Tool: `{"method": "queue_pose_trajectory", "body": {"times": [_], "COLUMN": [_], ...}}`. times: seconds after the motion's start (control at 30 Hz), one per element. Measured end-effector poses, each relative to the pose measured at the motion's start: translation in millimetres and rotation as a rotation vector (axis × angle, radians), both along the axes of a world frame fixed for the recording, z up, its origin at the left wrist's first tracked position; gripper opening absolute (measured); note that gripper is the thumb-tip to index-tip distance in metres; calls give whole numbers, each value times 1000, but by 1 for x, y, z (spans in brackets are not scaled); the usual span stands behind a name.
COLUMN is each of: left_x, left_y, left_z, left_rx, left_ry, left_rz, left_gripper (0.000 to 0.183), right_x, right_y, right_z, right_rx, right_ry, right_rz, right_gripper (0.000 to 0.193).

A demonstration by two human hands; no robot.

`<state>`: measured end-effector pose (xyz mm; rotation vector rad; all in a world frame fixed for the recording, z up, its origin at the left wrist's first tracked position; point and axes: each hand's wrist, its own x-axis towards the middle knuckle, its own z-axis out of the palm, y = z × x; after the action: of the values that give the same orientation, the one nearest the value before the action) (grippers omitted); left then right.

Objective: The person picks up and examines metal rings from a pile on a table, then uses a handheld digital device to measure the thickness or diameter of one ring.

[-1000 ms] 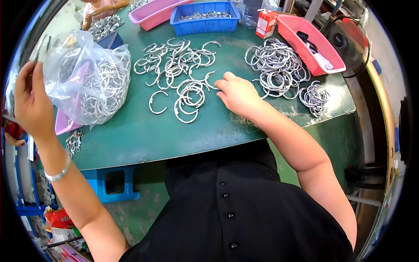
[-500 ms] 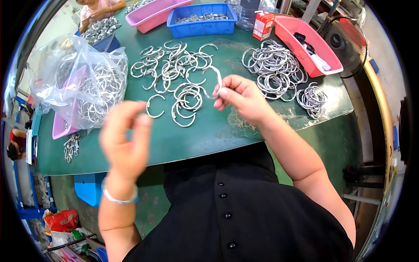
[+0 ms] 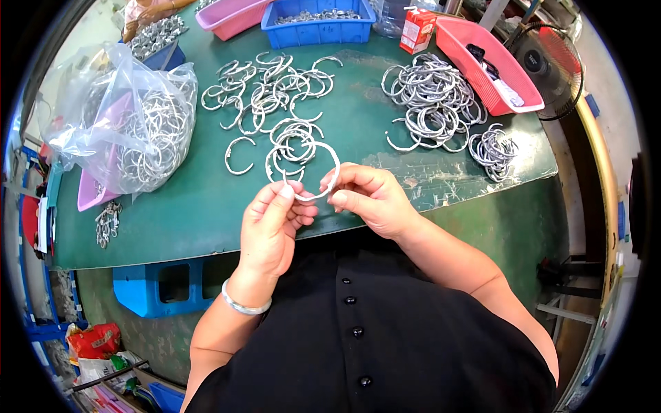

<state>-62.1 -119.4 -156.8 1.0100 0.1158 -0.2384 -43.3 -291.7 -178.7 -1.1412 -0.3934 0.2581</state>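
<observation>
Where the head view looked down, the person's left hand (image 3: pixel 270 224) and right hand (image 3: pixel 375 199) were close together over the near edge of a worn green tabletop (image 3: pixel 186 220), holding up a thin, round, silver-coloured metal ring (image 3: pixel 337 165) between them. The left thumb and fingers were pinched together on its lower left side; the right thumb and bent forefinger closed on its lower right. Its gap seemed to lie by the left fingertips, though they hid too much to be sure.

Just beyond lay a loose spread of open silver metal rings (image 3: pixel 263 104). To the right sat a dense heap of grey metal rings (image 3: pixel 435 100), with a small cluster of narrower rings (image 3: pixel 493 153) beside it. On the left, a clear, crinkled plastic bag (image 3: pixel 103 76) of similar rings overlapped a lilac plastic tray (image 3: pixel 89 193). Toward the back, a red-and-white carton (image 3: pixel 418 31) stood between a blue rectangular plastic bin (image 3: pixel 317 33) and a coral-pink plastic basket (image 3: pixel 475 72).
</observation>
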Motion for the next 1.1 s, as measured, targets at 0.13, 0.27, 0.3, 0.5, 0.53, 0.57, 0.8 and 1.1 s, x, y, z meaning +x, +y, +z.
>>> {"method": "queue_pose_trajectory", "body": {"times": [0.13, 0.27, 0.3, 0.5, 0.53, 0.57, 0.8, 1.1], "left_x": [6, 7, 7, 3, 4, 5, 4, 5], "left_y": [14, 18, 19, 18, 19, 19, 20, 20], "left_z": [-4, -4, -4, 0, 0, 0, -1, 1], "left_rx": [104, 182, 193, 234, 234, 239, 215, 240], "left_ry": [-81, -123, -133, -124, -124, -120, -75, -100], "left_rz": [19, 33, 33, 32, 32, 28, 5, 18], "left_gripper": [15, 15, 15, 14, 14, 14, 14, 14], "right_x": [-2, -1, -1, -4, -4, -3, -5, -4], "right_y": [-5, -7, -7, -5, -5, -4, -5, -3], "right_z": [3, 4, 4, 7, 8, 9, 9, 12], "right_rx": [64, 21, 17, -10, -23, -22, -82, -114], "right_ry": [171, 233, 248, 267, 257, 257, 269, 277], "right_rz": [-16, 1, 5, -10, -5, -5, -2, -8], "right_gripper": [19, 19, 18, 16, 16, 16, 16, 15]}}
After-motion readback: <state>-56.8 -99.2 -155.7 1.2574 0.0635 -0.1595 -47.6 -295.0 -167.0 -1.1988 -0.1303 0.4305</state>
